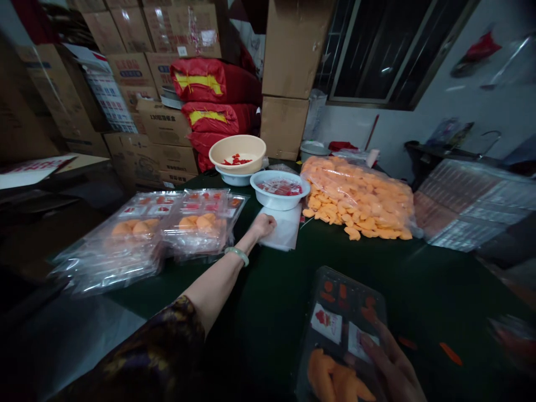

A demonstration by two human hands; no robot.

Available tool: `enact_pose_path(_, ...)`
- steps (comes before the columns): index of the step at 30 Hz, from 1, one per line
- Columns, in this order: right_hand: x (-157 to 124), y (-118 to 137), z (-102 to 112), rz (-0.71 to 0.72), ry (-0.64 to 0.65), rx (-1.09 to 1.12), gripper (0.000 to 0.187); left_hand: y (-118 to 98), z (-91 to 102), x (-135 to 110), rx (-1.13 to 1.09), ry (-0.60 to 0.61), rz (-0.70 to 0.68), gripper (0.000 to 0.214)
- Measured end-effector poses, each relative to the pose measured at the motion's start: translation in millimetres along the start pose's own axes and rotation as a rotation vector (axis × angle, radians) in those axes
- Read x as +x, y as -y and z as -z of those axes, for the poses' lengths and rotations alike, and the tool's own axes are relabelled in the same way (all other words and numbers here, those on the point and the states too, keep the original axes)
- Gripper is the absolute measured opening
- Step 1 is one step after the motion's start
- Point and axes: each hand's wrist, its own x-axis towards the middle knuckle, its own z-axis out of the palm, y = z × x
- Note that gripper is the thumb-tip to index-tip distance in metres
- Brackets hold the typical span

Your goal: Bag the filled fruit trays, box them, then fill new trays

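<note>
My left hand reaches far out over the dark green table, its fingers curled on a stack of white paper sheets below a white bowl of red pieces. A green bangle sits on that wrist. My right hand rests near the front edge, fingers laid on a clear plastic tray that holds orange pieces, red bits and small white packets.
Stacks of filled clear trays lie at the left. A big bag of orange pieces sits at the right, empty trays beyond it. A beige bowl stands behind. Cardboard boxes and red sacks line the back.
</note>
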Motion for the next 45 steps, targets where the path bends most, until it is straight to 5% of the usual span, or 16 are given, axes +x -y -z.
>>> enact_pose_path(6,8,-7,8,0.041,-0.082,-0.013,0.081,-12,4.6,-10,0.163,-0.194,-0.090,0.028)
enact_pose_path(11,6,-6,6,0.073,-0.065,-0.012,0.074,-40,18.9,-21,0.259,-0.241,-0.238,0.033)
enact_pose_path(17,-4,-1,-2,0.076,0.031,0.061,0.089,-61,10.7,-67,0.333,-0.050,-0.500,0.022)
enact_pose_path(24,-34,-24,-19,0.073,0.352,0.051,0.066,-70,-25.8,-125,0.311,0.176,-0.758,0.017)
enact_pose_path(29,-44,-41,-24,-0.025,0.547,-0.074,0.055,-69,-22.1,-140,0.244,0.256,-0.909,0.020)
enact_pose_path(34,-57,-49,-14,0.022,0.346,-0.161,0.049,-61,0.7,-151,0.195,0.315,-1.020,0.014)
enact_pose_path(37,-67,-57,-12,0.061,0.233,-0.163,0.061,-57,9.5,-161,0.173,0.345,-1.074,0.019)
enact_pose_path(45,-78,-74,-26,0.099,0.138,-0.174,0.088,-61,0.6,-186,0.308,0.338,-1.201,0.020)
